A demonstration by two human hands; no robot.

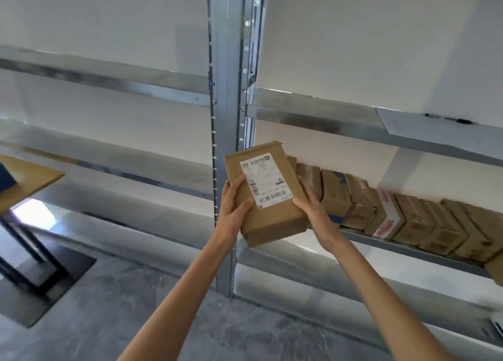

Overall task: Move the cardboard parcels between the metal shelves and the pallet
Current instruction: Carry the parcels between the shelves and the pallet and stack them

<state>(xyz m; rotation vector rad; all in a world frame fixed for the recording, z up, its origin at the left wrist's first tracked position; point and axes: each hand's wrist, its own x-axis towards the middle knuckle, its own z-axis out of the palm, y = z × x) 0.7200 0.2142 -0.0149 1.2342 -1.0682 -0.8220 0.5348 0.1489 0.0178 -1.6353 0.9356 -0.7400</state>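
The parcel [261,194], gripped by left hand [234,200] and right hand [313,211], runs 11-to-5 o'clock; shelf row [408,216] sits at its 3 o'clock, right hand nearer.

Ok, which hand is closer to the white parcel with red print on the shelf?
Right. The right hand grips the held parcel on the side facing the white parcel; the left hand grips the far side, by the shelf upright.
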